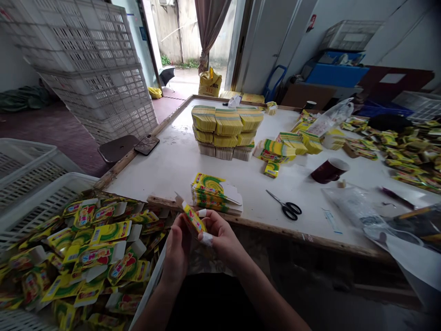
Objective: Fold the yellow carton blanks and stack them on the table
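While both hands meet just in front of the counter (172,161) edge, a small yellow carton (193,218) is pinched between them. The left hand (176,250) is closed on its lower end from the left, and the right hand (220,235), with taped fingertips (206,238), grips it from the right. Its long axis tilts up to the left, with the open flap at the top, away from the body. A pile of flat cartons (215,193) lies on the counter directly beyond the hands. To the left, nearer the left hand, a white crate (41,202) holds many folded cartons.
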A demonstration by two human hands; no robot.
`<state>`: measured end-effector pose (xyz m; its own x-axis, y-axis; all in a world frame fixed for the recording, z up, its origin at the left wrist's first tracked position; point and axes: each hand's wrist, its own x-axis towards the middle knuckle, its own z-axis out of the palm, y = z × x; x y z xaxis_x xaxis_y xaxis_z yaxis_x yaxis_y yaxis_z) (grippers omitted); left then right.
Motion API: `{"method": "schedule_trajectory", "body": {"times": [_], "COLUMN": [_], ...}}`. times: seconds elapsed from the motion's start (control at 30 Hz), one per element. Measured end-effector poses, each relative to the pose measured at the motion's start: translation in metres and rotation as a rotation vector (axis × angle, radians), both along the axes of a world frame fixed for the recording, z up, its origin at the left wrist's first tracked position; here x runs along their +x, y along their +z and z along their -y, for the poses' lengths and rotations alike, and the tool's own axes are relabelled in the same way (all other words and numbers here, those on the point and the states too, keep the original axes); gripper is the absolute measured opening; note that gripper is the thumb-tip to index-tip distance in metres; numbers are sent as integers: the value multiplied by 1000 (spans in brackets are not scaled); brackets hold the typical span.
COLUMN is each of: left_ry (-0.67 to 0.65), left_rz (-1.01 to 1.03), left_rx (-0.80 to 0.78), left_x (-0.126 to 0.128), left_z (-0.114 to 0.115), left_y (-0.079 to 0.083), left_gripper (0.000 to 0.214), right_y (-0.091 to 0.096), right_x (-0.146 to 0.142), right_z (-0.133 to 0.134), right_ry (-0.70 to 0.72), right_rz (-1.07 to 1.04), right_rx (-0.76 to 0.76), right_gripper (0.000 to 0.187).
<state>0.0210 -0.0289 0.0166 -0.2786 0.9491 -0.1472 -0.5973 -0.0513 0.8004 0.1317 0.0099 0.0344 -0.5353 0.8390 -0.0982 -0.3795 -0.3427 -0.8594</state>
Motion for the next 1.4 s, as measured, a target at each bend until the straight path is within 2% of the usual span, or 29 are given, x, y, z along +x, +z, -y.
{"method": "schedule_trajectory", "body": {"times": [0.1, 0.17, 0.33, 0.57, 0.67, 0.8, 0.9, 1.0, 1.07, 1.13, 1.2, 1.27, 1.33, 1.4], "left_ry": [82, 126, 182, 180, 156, 196, 247, 205, 158, 100, -14, -192, -372, -454], "left_rz": [16, -9, -139, -375, -343, -164, -124, -148, -177, -260, -410, -590, -750, -872], "left_rx": [-78, -124, -150, -158, -173, -118, -80, -92, -77, -13, 22, -16, -69, -89], "left_x": [2, -1, -12, -18, -17, -16, -19, -29, -39, -51, -58, -59, -52, -40], "left_z": [-3, -4, 2, 9, 8, 0, -7, -8, -5, -2, 1, 3, 3, 3], "left_y": [-3, -9, -22, -27, -23, -13, -7, -1, 7, 16, 24, 25, 20, 13], "left_gripper": [38, 32, 33, 30, 27, 27, 21, 22, 32, 53, 74, 87, 86, 70], "right_y": [3, 1, -6, -6, -7, -11, -12, -9, -5, 1, 6, 10, 11, 8], "right_x": [10, 13, 12, 5, 5, 6, 8, 15, 23, 31, 36, 36, 35, 35], "right_z": [-6, -7, -5, 1, 0, 0, 1, -1, -4, -6, -6, -3, 1, 5], "right_ry": [11, 25, 9, -24, -74, -66, -89, -180, -198, -172, -98, -13, 16, -118], "right_rz": [-66, -71, -10, 6, 38, 166, 311, 508, 662, 836, 984, 1022, 960, 889], "right_rx": [-31, -11, 17, 3, 17, 52, 209, 505, 715, 926, 1125, 1275, 1341, 1273], "right_gripper": [43, 39, 36, 33, 27, 21, 16, 9, 19, 30, 30, 20, 14, 24]}}
